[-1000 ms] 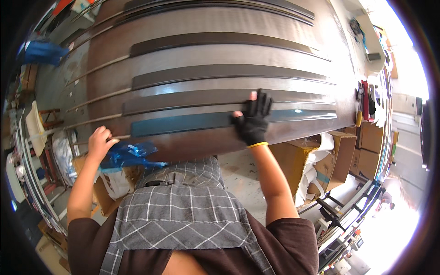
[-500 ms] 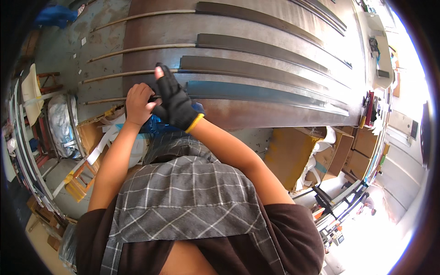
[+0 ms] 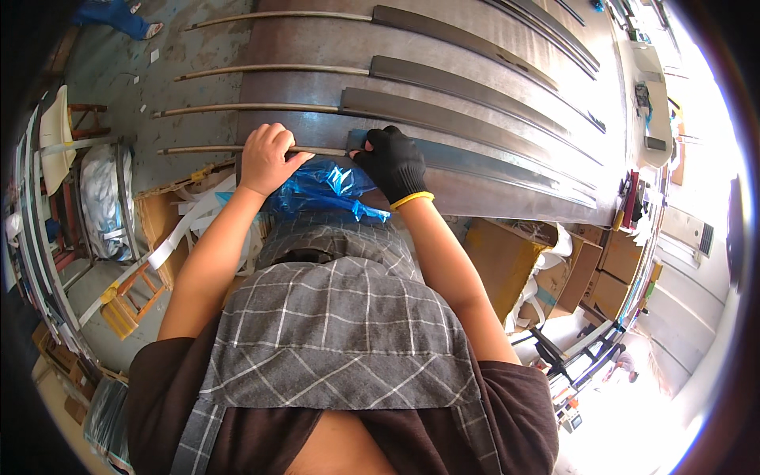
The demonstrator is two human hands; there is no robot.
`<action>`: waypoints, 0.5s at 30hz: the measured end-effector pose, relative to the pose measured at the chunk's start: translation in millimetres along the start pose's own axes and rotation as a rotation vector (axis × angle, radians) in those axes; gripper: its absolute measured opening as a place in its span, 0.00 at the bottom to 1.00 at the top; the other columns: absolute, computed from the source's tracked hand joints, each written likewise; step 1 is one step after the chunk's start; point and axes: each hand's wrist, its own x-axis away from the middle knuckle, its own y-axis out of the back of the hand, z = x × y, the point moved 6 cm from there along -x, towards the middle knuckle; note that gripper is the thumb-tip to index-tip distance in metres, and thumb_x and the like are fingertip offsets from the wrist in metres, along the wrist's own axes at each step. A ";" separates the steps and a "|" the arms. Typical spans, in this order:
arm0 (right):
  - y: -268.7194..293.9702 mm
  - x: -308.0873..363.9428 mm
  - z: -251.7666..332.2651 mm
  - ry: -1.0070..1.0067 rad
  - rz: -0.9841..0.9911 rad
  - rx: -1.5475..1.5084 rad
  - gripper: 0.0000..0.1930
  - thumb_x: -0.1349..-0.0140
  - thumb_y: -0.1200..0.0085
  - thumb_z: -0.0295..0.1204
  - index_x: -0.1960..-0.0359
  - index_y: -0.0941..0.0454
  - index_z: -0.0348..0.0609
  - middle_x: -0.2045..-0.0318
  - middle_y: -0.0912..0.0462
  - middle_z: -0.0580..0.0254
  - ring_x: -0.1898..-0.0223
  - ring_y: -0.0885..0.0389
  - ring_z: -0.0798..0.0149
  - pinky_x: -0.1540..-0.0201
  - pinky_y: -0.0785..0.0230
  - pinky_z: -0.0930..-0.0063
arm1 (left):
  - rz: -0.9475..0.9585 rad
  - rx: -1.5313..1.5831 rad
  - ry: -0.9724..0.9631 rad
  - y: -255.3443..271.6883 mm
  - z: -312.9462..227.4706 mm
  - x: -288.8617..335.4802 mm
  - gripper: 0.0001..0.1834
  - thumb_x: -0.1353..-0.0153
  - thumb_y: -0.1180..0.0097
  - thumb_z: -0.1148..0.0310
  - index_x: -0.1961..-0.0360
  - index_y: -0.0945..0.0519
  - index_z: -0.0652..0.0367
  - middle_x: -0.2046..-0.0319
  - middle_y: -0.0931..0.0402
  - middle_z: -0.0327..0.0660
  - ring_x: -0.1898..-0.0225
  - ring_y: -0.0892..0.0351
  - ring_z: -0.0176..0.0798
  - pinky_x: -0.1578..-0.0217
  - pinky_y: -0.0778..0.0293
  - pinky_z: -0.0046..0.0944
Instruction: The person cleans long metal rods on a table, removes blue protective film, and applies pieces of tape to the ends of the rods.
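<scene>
My bare left hand [image 3: 267, 161] is closed around a thin brownish rod [image 3: 198, 150] that sticks out past the table's left edge. To its right, my right hand [image 3: 389, 165], in a black glove with a yellow cuff and bare fingertips, grips the near end of a long dark metal strip [image 3: 475, 165] with a bluish surface. The rod runs into this strip's end. Crumpled shiny blue plastic film [image 3: 328, 188] bunches up between my hands, against my apron at the table's front edge.
Several similar strips with rods, such as a dark strip [image 3: 451, 115], lie farther back on the metal table [image 3: 317, 47]. Open cardboard boxes [image 3: 507, 257] stand below the right front edge. A wrapped bundle [image 3: 109, 202] is at left; another person's leg [image 3: 115, 17] shows far left.
My hands were close together, the gloved one with fingers stretched. Now they are apart, the right farther right and closed on the strip. More blue film shows between them.
</scene>
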 end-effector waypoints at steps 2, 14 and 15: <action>-1.5 -3.2 -1.1 -0.006 0.016 0.010 0.15 0.48 0.37 0.45 0.70 0.19 0.47 0.63 0.19 0.51 0.59 0.19 0.47 0.58 0.26 0.57 | 0.000 0.003 -0.001 -0.4 0.8 0.1 0.21 0.56 0.30 0.57 0.77 0.32 0.53 0.73 0.33 0.38 0.68 0.30 0.45 0.65 0.32 0.44; -4.4 -4.4 -4.8 -0.020 0.063 0.020 0.18 0.46 0.38 0.47 0.65 0.18 0.46 0.63 0.18 0.49 0.58 0.18 0.45 0.56 0.26 0.58 | -0.018 0.000 -0.010 2.6 -0.1 4.4 0.21 0.56 0.29 0.59 0.78 0.32 0.55 0.74 0.33 0.38 0.69 0.31 0.45 0.66 0.32 0.44; -3.7 -2.9 -2.7 -0.021 0.052 0.023 0.18 0.46 0.38 0.48 0.65 0.18 0.46 0.63 0.18 0.49 0.58 0.19 0.45 0.56 0.26 0.57 | -0.020 0.000 -0.012 2.4 0.0 4.4 0.21 0.56 0.29 0.59 0.78 0.32 0.55 0.74 0.33 0.38 0.69 0.31 0.45 0.66 0.32 0.44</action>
